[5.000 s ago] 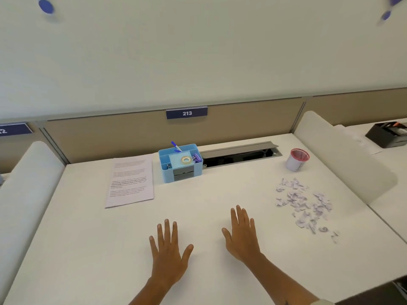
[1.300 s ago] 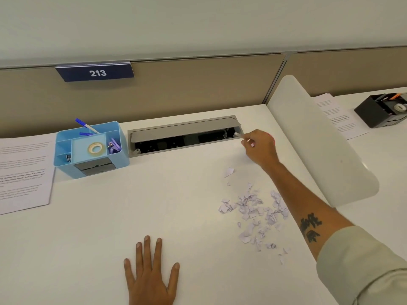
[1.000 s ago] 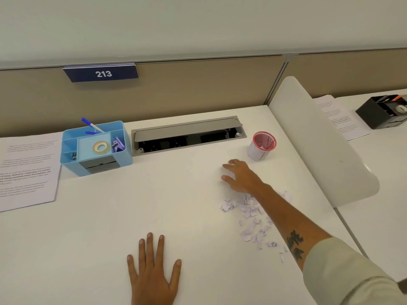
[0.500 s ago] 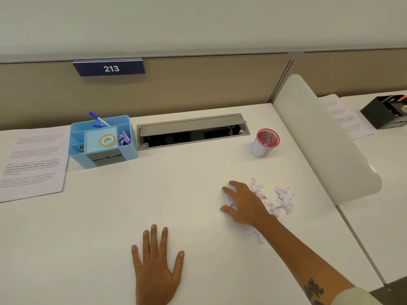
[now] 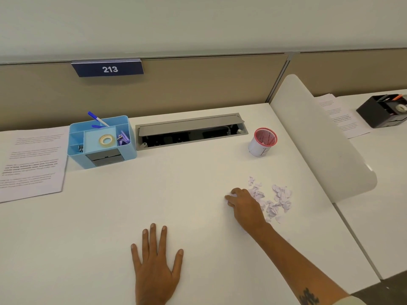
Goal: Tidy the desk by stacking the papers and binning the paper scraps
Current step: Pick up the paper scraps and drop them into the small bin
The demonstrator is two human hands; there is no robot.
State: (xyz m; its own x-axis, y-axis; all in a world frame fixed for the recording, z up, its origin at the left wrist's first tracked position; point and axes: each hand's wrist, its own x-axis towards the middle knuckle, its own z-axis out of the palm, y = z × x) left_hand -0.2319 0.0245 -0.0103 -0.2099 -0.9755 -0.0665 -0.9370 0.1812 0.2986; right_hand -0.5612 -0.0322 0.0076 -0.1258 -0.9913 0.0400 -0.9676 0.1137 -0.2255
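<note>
Head view: right hand (image 5: 246, 208) at near-left edge of paper scraps (image 5: 273, 200), fingers curled, pinching a few — likely gathering them for the red-rimmed cup (image 5: 263, 142) beyond. Left hand (image 5: 155, 267) flat, fingers spread on table (image 5: 99, 227) — likely bracing. Papers (image 5: 30, 161) far left of scraps.

The desk (image 5: 198, 216) had a smooth, matt white top. The paper scraps (image 5: 279, 199) looked thin and crumpled. The desk organizer (image 5: 123, 150) was smooth light-blue plastic, the small bin (image 5: 264, 139) red wire mesh, the cable tray lid (image 5: 189, 125) matt grey metal, and the "213" sign (image 5: 109, 68) dark and matt.
</note>
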